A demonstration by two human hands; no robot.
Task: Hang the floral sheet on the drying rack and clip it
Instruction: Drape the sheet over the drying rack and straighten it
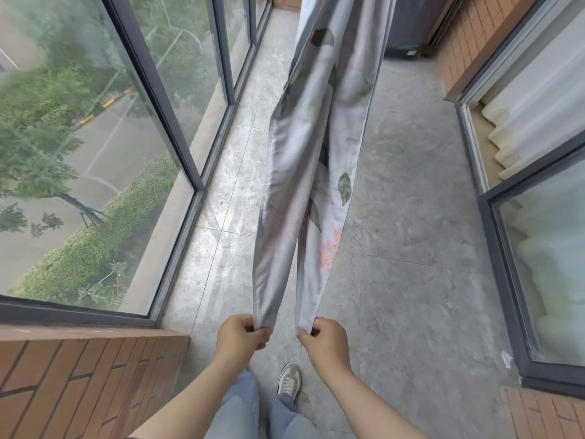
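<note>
The sheet [316, 147] hangs down the middle of the frame, from the top edge to the two hands near the bottom. It is pale grey with green leaves and a small pink flower patch. It falls in two long folds that part near the bottom. What it hangs from is above the frame and cannot be seen.

The left hand [242, 335] is closed tight on the end of the left fold. The right hand [324, 340] is closed tight on the end of the right fold. The hands are near each other but not touching. Both arms reach up from the bottom of the frame.

Under the hands is the grey tile floor [411, 248]. One grey shoe [288, 380] and blue jeans [240, 410] show at the bottom middle.

Big windows [95, 153] with dark frames fill the upper left, with trees and a road far below. A brick wall [79, 381] sits in the lower left corner. At the right are glass doors [538, 264] with white curtains [531, 99] behind them.
</note>
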